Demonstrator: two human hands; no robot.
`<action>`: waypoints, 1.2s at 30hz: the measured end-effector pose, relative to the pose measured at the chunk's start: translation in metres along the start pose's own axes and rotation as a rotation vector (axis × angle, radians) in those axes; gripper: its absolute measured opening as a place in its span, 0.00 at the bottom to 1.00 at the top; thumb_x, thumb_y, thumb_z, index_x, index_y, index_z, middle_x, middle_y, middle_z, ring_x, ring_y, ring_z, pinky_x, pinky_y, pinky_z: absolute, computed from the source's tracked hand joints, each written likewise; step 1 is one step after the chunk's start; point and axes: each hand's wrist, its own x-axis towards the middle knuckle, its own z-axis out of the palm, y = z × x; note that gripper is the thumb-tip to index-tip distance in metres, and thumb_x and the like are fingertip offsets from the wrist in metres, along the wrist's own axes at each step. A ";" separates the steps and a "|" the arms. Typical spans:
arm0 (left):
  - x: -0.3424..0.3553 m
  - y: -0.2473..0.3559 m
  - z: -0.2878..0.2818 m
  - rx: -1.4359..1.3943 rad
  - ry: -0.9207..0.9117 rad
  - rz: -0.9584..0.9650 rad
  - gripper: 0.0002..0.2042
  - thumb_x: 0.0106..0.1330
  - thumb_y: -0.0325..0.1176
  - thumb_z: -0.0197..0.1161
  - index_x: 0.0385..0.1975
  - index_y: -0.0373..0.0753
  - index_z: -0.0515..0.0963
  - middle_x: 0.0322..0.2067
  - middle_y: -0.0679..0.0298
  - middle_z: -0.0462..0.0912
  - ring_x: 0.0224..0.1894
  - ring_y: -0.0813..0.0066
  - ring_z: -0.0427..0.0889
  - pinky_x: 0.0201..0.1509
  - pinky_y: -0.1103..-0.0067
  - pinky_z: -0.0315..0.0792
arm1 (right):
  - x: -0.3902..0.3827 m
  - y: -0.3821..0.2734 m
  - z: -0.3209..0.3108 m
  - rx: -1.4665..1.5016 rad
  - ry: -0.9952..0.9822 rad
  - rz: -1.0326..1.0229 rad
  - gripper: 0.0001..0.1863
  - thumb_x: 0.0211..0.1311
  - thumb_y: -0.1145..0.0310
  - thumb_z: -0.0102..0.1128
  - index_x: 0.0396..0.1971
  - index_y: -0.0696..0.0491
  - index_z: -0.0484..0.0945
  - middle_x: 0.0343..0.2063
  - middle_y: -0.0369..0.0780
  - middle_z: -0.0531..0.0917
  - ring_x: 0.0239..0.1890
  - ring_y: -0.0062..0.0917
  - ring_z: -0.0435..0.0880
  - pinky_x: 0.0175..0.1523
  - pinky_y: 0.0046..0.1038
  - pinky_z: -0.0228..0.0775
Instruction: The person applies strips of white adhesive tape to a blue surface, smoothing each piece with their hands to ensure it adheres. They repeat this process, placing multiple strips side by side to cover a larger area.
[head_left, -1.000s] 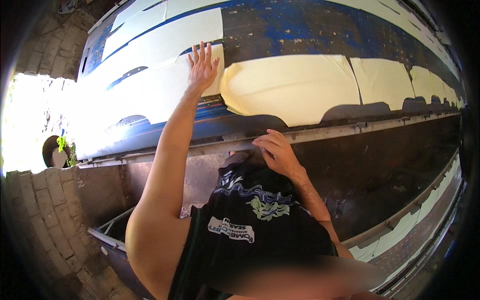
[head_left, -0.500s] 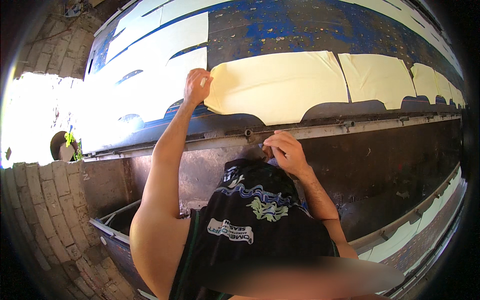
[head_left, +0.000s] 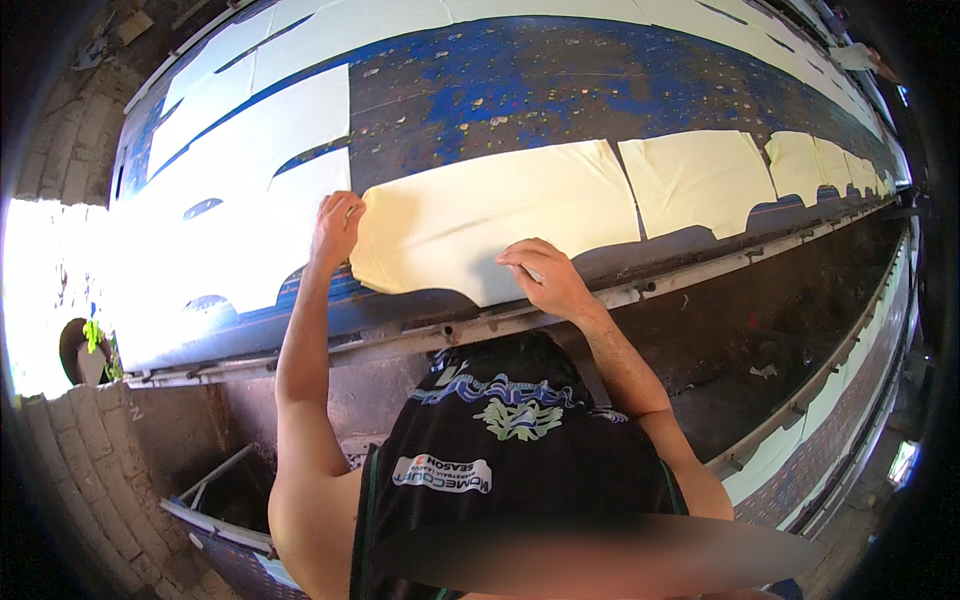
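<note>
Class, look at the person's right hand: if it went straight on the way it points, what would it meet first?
The right hand would probably meet the large yellow piece first, as it points across it. Whether it already touches that piece is hard to tell.

Glare: left opening [head_left: 35, 280]; white sheets [head_left: 245, 225] overexposed. Shadow: soft, beside right fingers [head_left: 525, 250]. Rim: black, bowed. Lower-centre patch [head_left: 600, 547]: blurred.

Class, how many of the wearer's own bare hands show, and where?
2. The bare left hand, fingers curled, is at the left end of the large pale-yellow fabric piece; the bare right hand is over its lower edge. Neither is hidden.
</note>
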 end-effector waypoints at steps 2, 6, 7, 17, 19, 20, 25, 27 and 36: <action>-0.006 0.006 -0.003 0.003 -0.028 -0.071 0.03 0.73 0.26 0.65 0.41 0.35 0.83 0.42 0.55 0.86 0.47 0.50 0.83 0.54 0.60 0.77 | 0.007 0.007 -0.002 -0.014 -0.021 -0.007 0.10 0.69 0.77 0.65 0.47 0.55 0.89 0.48 0.41 0.90 0.54 0.38 0.87 0.61 0.35 0.80; -0.015 0.018 -0.006 0.070 -0.011 -0.040 0.03 0.73 0.26 0.64 0.40 0.35 0.83 0.41 0.54 0.86 0.46 0.50 0.83 0.54 0.60 0.77 | 0.038 0.026 -0.024 -0.037 -0.052 -0.012 0.14 0.70 0.75 0.64 0.53 0.55 0.86 0.52 0.43 0.88 0.58 0.40 0.86 0.65 0.38 0.78; -0.015 0.021 -0.007 0.092 0.001 -0.055 0.03 0.73 0.25 0.63 0.40 0.34 0.82 0.40 0.54 0.86 0.46 0.49 0.83 0.54 0.60 0.77 | 0.046 0.032 -0.029 -0.109 -0.063 0.023 0.16 0.70 0.75 0.64 0.56 0.54 0.85 0.56 0.44 0.86 0.61 0.41 0.84 0.67 0.38 0.76; -0.024 0.174 -0.063 -0.351 0.298 -0.129 0.02 0.72 0.21 0.65 0.39 0.36 0.80 0.42 0.56 0.82 0.40 0.65 0.82 0.44 0.71 0.76 | 0.135 0.059 -0.038 -0.326 -0.215 -0.204 0.36 0.69 0.72 0.69 0.76 0.50 0.68 0.76 0.48 0.72 0.78 0.47 0.68 0.86 0.44 0.54; -0.028 0.214 -0.085 -0.699 0.461 -0.040 0.04 0.75 0.27 0.65 0.36 0.37 0.78 0.37 0.61 0.76 0.39 0.72 0.74 0.42 0.75 0.71 | 0.142 0.055 -0.036 -0.280 -0.317 -0.235 0.34 0.70 0.71 0.69 0.75 0.50 0.70 0.72 0.48 0.76 0.75 0.48 0.72 0.84 0.45 0.56; -0.032 0.230 -0.099 -0.710 0.496 -0.012 0.05 0.76 0.28 0.65 0.36 0.38 0.77 0.36 0.62 0.75 0.40 0.73 0.73 0.42 0.75 0.70 | 0.142 0.053 -0.038 -0.219 -0.398 -0.185 0.32 0.70 0.70 0.69 0.73 0.50 0.72 0.69 0.48 0.79 0.73 0.47 0.75 0.82 0.46 0.60; -0.042 0.275 -0.142 -0.629 0.832 -0.045 0.02 0.81 0.25 0.58 0.47 0.40 0.75 0.39 0.57 0.77 0.34 0.75 0.73 0.37 0.76 0.72 | 0.084 0.058 -0.103 -0.059 -0.387 -0.176 0.20 0.69 0.71 0.70 0.60 0.48 0.82 0.58 0.43 0.88 0.59 0.44 0.86 0.66 0.45 0.76; -0.048 0.292 -0.135 -0.323 0.992 -0.178 0.02 0.83 0.27 0.57 0.49 0.39 0.74 0.40 0.58 0.79 0.35 0.76 0.75 0.39 0.76 0.73 | 0.046 0.069 -0.149 -0.039 -0.362 -0.148 0.15 0.69 0.73 0.69 0.54 0.51 0.84 0.50 0.42 0.91 0.54 0.47 0.88 0.57 0.41 0.80; -0.013 0.305 -0.040 -0.339 0.703 -0.449 0.09 0.83 0.34 0.62 0.49 0.34 0.78 0.40 0.63 0.83 0.42 0.77 0.80 0.49 0.77 0.76 | -0.109 0.130 -0.332 0.186 0.303 0.392 0.13 0.72 0.65 0.74 0.43 0.61 0.88 0.33 0.35 0.89 0.38 0.16 0.82 0.46 0.24 0.75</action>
